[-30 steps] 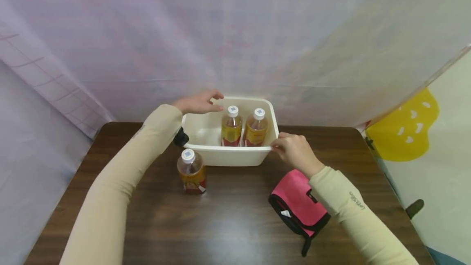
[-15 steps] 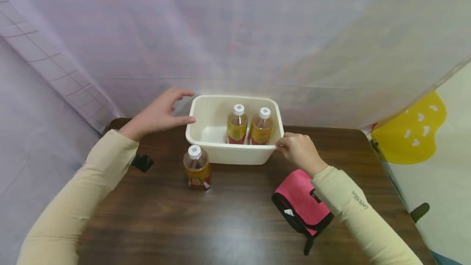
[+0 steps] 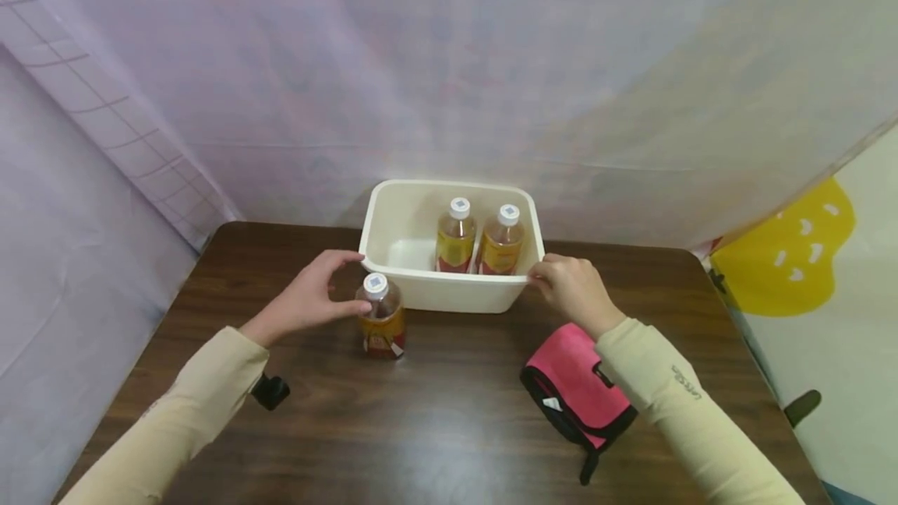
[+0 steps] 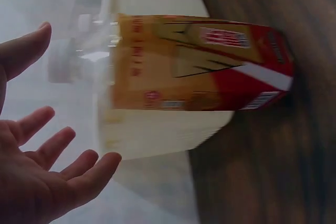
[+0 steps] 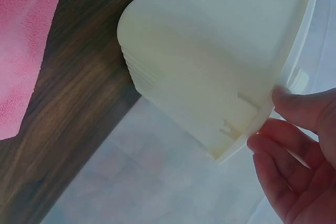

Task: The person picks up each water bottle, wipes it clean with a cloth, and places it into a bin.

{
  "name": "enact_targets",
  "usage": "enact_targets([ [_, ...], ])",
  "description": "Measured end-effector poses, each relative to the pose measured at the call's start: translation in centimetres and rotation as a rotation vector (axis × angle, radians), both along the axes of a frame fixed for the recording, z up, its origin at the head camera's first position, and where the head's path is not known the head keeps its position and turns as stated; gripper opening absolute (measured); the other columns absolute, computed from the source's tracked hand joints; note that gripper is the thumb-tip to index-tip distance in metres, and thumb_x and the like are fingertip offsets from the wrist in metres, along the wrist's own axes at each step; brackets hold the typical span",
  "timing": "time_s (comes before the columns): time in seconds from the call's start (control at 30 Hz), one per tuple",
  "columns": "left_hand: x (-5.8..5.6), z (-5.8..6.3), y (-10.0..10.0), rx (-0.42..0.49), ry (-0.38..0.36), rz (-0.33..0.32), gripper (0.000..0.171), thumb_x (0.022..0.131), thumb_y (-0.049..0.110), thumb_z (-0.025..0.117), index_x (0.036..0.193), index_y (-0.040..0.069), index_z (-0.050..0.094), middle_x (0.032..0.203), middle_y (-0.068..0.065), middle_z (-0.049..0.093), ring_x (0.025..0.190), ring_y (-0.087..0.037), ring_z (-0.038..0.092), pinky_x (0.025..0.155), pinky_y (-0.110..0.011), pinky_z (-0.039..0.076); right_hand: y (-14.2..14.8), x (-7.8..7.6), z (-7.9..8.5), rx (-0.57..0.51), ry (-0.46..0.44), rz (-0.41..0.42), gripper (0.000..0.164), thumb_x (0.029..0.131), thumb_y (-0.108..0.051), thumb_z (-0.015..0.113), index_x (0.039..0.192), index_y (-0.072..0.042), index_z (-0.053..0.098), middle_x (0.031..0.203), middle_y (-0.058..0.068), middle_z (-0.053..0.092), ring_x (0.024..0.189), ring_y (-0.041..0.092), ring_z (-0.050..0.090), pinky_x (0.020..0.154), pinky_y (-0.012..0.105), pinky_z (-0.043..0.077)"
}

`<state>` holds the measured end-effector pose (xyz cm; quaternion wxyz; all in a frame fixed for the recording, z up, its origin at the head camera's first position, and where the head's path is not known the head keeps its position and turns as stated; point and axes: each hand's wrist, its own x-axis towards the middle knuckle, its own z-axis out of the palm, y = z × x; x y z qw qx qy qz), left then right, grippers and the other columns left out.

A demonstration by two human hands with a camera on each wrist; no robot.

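A white bin stands at the back of the table, and two capped drink bottles stand in its right half: one bottle near the middle, the other bottle to its right. Outside the bin, at its front left corner, is a third bottle with a white cap and an orange and red label. My left hand is beside that bottle with thumb and fingers spread apart, holding nothing. At the bin's right front corner, my right hand pinches the rim between thumb and fingers.
A pink pouch with black trim lies on the brown wooden table, below my right wrist. Pale curtains hang behind the table. A yellow patterned shape is at the right.
My left hand has come out from over the bin, moved left, then down towards the bottle outside it. The right hand keeps its pinch on the rim. The head view has shifted slightly.
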<state>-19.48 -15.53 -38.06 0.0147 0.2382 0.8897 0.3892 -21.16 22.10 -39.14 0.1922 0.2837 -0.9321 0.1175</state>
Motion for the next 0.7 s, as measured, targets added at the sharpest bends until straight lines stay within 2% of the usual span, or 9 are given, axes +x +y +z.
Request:
enact_targets([
  [0.2, 0.5, -2.3, 0.2, 0.047, -0.042, 0.042, 0.062, 0.071, 0.020, 0.077, 0.121, -0.002, 0.048, 0.120, -0.023, 0.048, 0.107, -0.040, 0.047, 0.073, -0.042, 0.052, 0.1, 0.0, -0.1, -0.007, 0.024, 0.007, 0.007, 0.070, -0.007, 0.075, 0.075, -0.005, 0.069, 0.069, 0.005, 0.064, 0.054, 0.024, 0.057, 0.050, 0.041, 0.045],
  [0.37, 0.7, -3.4, 0.7, 0.118, -0.102, 0.046, 0.061, 0.071, 0.017, 0.077, 0.122, -0.001, 0.048, 0.120, -0.022, 0.047, 0.109, -0.041, 0.048, 0.072, -0.037, 0.053, 0.2, 0.0, -0.1, -0.015, 0.041, 0.017, 0.008, 0.069, -0.006, 0.075, 0.074, -0.005, 0.069, 0.068, 0.005, 0.063, 0.053, 0.023, 0.057, 0.049, 0.041, 0.045],
  [0.53, 0.7, -4.0, 0.9, 0.169, -0.132, 0.052, 0.059, 0.072, 0.015, 0.076, 0.121, -0.002, 0.047, 0.120, -0.022, 0.047, 0.111, -0.043, 0.048, 0.073, -0.037, 0.053, 0.0, 0.0, 0.0, -0.012, 0.020, 0.013, 0.008, 0.069, -0.006, 0.075, 0.074, -0.005, 0.069, 0.069, 0.005, 0.064, 0.055, 0.024, 0.058, 0.050, 0.041, 0.045],
  [0.7, 0.6, -4.1, 0.9, 0.188, -0.124, 0.052, 0.057, 0.073, 0.015, 0.076, 0.120, -0.003, 0.049, 0.118, -0.021, 0.050, 0.109, -0.042, 0.050, 0.073, -0.036, 0.053, -0.1, 0.0, 0.0, -0.005, 0.014, -0.002, 0.008, 0.069, -0.007, 0.075, 0.074, -0.005, 0.069, 0.069, 0.006, 0.064, 0.056, 0.024, 0.058, 0.051, 0.042, 0.045],
])
